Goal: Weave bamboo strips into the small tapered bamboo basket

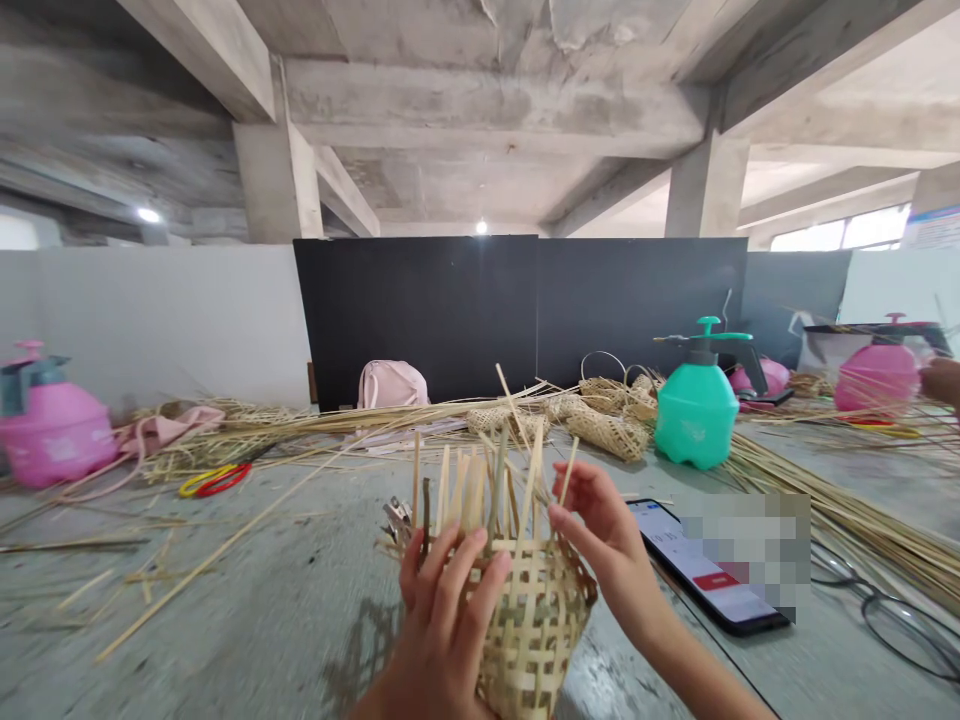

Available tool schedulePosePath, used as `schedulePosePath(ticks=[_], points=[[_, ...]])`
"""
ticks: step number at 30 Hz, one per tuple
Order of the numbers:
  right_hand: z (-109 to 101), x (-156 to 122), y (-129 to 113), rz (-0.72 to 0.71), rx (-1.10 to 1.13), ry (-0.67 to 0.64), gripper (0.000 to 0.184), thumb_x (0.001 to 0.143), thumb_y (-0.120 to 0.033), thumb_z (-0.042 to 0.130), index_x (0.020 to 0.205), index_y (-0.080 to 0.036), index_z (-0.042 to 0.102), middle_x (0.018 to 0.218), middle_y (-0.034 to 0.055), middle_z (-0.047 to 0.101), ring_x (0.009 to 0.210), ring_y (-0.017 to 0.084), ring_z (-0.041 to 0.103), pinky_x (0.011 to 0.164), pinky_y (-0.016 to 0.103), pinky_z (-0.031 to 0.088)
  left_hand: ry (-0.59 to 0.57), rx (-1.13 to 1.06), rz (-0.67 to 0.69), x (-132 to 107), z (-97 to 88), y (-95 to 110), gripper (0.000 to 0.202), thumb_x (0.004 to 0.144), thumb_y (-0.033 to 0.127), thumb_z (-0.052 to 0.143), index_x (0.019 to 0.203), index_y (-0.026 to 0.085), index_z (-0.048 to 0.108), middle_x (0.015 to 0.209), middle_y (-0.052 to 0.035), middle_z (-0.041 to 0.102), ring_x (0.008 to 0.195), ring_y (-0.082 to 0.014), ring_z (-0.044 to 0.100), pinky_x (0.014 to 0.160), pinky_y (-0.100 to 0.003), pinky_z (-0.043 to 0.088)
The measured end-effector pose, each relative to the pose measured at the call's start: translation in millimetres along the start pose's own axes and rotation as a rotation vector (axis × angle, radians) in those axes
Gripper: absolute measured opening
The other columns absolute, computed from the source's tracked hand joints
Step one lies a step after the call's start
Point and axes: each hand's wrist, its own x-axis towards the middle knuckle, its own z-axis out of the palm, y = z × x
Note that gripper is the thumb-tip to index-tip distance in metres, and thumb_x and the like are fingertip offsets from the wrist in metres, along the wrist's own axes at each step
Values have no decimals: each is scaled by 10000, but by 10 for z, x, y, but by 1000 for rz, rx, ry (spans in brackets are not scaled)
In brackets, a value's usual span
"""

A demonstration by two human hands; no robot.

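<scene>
The small woven basket (529,620) is held up near the bottom middle of the view, above the grey tabletop (262,600). There is open room on the tabletop to the left of the hands, with only thin loose strips lying there. To the right it is tighter: a phone (701,575) lies close by the right wrist, and a pair of glasses (892,615) sits near the right edge.

The left hand (442,640) wraps the side of the basket, fingers (487,590) pressed onto the weave. The right hand (600,535) is at the top rim, with its fingers pinched on one upright strip (568,470).

The basket is pale yellow, woven in a criss-cross of flat strips with small square gaps. Its top is not closed; many strips stick straight up from the rim. A metal clip (397,518) sits at its left rim.

Farther back lie a long pile of bamboo strips (315,425), a green spray bottle (697,410), a pink spray bottle (49,425) at the left edge and a pink bag (391,385) against a black board (517,310).
</scene>
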Motion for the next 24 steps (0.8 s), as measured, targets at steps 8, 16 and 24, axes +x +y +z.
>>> schedulePosePath(ticks=[8,16,24], points=[[-202,122,-85,-388,-570,532,402,752,-265,596,1131,-199,480,1039,99,448,894,233,457,775,427,385,-89,-5,330,239,-36,237,353,785,264,492,1081,103,596,1159,-112,581,1189,-308,425,1052,-440,228],[-37,202,-922,-986,-723,-144,147,796,-101,513,906,-187,562,772,36,585,672,157,466,630,323,360,-75,-75,278,243,37,260,510,808,440,383,1078,57,585,1118,-167,598,1170,-334,437,1008,-400,300],[402,614,-1208,-715,-1010,-685,127,841,-247,520,817,-174,621,800,26,612,785,169,509,684,313,320,-183,-20,211,251,-67,177,709,698,601,398,1125,59,560,1059,-173,622,1125,-345,458,1013,-423,235]])
